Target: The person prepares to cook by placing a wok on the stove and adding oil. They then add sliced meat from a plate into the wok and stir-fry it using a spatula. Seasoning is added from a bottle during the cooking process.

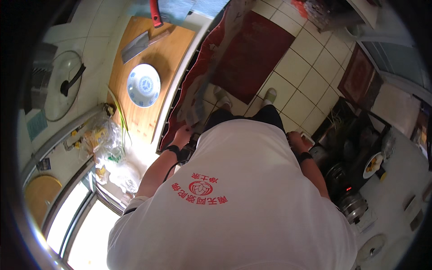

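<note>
My left hand (183,135) hangs at my left side by the counter front, fingers curled, next to a small dark object; what it holds is not clear. A dark cable runs along that wrist. On my right side, my right hand (298,142) is by my hip, partly hidden, beside a small white-edged object (307,139); its grip on it cannot be made out. Both wrists wear black bands. To the left, a blue-patterned white bowl (144,85) rests on a wooden cutting board (140,122). A cleaver (135,48) lies beyond the bowl, and a red knife handle (155,13) reaches over the board's far end.
Green scallion leaves (120,109) and plastic bags (123,175) lie along the left counter, below a glass lid (57,96). On my right are a metal cooker (352,205) and a plate of food (366,174). A dark red mat (256,55) covers part of the tiled floor.
</note>
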A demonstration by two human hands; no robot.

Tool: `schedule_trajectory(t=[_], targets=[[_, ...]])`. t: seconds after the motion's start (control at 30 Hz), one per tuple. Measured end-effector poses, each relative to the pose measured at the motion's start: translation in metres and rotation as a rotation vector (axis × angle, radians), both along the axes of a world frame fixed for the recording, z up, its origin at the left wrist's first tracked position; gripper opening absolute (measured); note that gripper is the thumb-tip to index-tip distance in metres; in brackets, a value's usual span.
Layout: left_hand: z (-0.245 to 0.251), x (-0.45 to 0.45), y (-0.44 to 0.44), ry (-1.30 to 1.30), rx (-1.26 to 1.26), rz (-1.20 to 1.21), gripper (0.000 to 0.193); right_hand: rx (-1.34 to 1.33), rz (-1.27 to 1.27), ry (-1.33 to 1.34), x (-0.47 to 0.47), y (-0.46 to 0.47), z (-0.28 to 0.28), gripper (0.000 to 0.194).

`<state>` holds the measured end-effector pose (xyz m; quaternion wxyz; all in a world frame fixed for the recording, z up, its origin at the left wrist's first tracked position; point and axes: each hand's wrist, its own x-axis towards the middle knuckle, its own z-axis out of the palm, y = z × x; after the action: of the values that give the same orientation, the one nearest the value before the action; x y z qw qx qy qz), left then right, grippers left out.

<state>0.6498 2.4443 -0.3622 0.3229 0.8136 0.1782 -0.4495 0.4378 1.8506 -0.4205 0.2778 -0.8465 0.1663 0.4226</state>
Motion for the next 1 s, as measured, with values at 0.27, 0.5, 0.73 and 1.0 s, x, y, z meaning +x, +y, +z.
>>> schedule_trajectory(t=[0.27, 0.5, 0.73, 1.0], targets=[[-0.053, 0.017, -0.007, -0.255, -0.18, -0.436, 0.023, 0.077, 0.1, -0.018, -0.028, -0.022, 0.001, 0.02], [0.017, 0.008, -0.116, -0.063, -0.051, -0.054, 0.029, 0.265, -0.577, 0.061, -0.048, -0.079, -0.074, 0.027], [0.065, -0.041, -0.163, -0.247, 0.084, -0.182, 0.031, -0.035, 0.41, -0.165, -0.069, -0.129, -0.056, 0.019], [0.085, -0.027, -0.184, -0.296, 0.162, -0.274, 0.034, 0.365, -1.097, 0.305, -0.094, -0.124, -0.089, 0.02]])
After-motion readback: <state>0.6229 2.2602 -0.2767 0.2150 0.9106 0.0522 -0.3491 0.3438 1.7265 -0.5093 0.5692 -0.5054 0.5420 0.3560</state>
